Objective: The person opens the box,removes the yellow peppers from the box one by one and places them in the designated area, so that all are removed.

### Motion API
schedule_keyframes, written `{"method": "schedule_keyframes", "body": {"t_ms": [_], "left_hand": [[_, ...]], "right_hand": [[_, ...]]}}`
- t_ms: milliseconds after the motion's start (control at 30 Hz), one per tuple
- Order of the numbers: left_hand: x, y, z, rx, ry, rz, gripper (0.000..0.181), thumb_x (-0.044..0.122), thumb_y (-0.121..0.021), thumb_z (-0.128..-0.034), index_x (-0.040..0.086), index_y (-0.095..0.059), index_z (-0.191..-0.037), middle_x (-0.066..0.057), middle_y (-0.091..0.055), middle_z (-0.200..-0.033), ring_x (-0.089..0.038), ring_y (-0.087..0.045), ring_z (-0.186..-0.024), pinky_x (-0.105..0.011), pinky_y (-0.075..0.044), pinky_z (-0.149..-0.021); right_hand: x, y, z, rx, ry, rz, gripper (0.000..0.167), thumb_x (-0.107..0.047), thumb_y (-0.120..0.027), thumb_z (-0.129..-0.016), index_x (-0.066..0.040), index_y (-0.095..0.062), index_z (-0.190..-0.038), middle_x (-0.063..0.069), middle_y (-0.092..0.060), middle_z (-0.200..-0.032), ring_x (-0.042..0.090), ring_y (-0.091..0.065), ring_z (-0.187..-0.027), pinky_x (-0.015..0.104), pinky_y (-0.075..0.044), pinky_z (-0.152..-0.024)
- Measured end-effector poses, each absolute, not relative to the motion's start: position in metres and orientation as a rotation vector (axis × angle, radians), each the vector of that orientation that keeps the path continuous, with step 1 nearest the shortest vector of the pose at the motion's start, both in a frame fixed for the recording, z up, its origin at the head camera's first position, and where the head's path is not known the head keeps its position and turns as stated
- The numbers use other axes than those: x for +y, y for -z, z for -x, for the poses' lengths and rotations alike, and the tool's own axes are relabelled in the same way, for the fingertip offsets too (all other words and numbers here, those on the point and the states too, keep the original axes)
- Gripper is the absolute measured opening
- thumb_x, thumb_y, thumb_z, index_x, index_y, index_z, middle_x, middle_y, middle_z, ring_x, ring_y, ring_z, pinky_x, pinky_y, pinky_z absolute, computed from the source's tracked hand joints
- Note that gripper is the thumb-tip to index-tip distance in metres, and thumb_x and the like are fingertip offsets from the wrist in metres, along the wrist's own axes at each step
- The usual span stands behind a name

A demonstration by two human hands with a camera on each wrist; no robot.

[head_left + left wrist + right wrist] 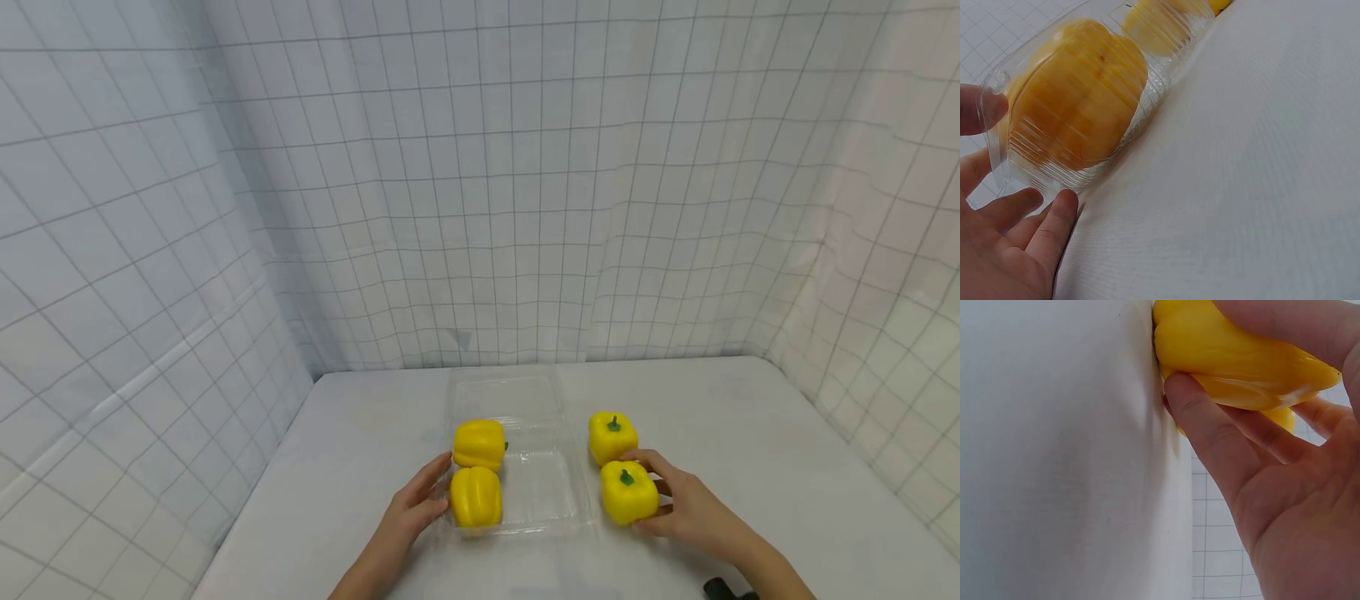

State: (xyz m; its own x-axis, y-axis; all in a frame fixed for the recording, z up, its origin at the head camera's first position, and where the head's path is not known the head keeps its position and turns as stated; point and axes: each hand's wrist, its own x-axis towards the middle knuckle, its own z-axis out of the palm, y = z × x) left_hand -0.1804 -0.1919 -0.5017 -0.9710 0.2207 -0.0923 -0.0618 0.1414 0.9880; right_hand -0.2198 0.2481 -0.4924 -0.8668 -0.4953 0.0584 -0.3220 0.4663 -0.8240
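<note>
A clear plastic container (543, 492) lies with its lid (504, 398) folded back. Two yellow peppers, a rear one (480, 443) and a front one (476, 497), rest in its left half. My left hand (408, 510) touches the container's left side, its thumb on the rim in the left wrist view, where a pepper (1079, 94) shows through the plastic. Right of the container, my right hand (686, 508) grips a yellow pepper (628, 493) between thumb and fingers, low at the table surface (1072, 456). Another yellow pepper (612, 437) stands just behind it.
The white table (360, 433) has white gridded curtains (480, 208) behind it and at both sides. A black object (722, 589) lies near the front edge, beside my right forearm.
</note>
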Motion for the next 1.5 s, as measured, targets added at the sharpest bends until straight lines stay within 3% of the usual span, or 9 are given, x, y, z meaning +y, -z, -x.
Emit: {"method": "schedule_keyframes", "body": {"t_ms": [367,833,1200,1500], "left_hand": [[-0.19,0.501,0.18,2.206,-1.924,-0.15,0.062,0.035,-0.059,-0.0985,0.031,-0.037,-0.156,-0.012,-0.025,-0.164,-0.044,-0.021,-0.148,-0.064,-0.031,-0.111],[-0.19,0.503,0.179,2.19,-1.943,-0.159,0.062,0.034,-0.059,-0.0985,0.029,-0.036,-0.156,-0.013,-0.025,-0.164,-0.046,-0.022,-0.147,-0.063,-0.032,-0.111],[-0.19,0.503,0.177,2.192,-1.941,-0.163,0.063,0.034,-0.059,-0.0983,0.029,-0.036,-0.157,-0.013,-0.024,-0.164,-0.046,-0.022,-0.147,-0.063,-0.032,-0.111],[-0.191,0.503,0.178,2.189,-1.944,-0.15,0.063,0.035,-0.06,-0.0974,0.031,-0.037,-0.156,-0.011,-0.025,-0.164,-0.045,-0.023,-0.147,-0.062,-0.032,-0.111]], "right_hand": [[0.248,0.493,0.221,2.544,1.365,0.729,0.082,-0.028,-0.089,-0.076,-0.021,-0.041,-0.142,0.016,-0.048,-0.141,0.043,-0.059,-0.117,0.033,-0.059,-0.08],[0.248,0.498,0.221,2.586,1.353,0.772,0.085,-0.027,-0.09,-0.075,-0.024,-0.039,-0.142,0.013,-0.05,-0.135,0.042,-0.058,-0.118,0.03,-0.058,-0.082],[0.249,0.484,0.216,2.616,1.291,0.68,0.089,-0.026,-0.092,-0.072,-0.03,-0.04,-0.145,0.01,-0.048,-0.143,0.04,-0.056,-0.122,0.035,-0.057,-0.087],[0.252,0.467,0.213,2.671,1.187,0.714,0.086,-0.027,-0.09,-0.075,-0.023,-0.041,-0.145,0.01,-0.051,-0.141,0.034,-0.059,-0.119,0.041,-0.057,-0.089]]}}
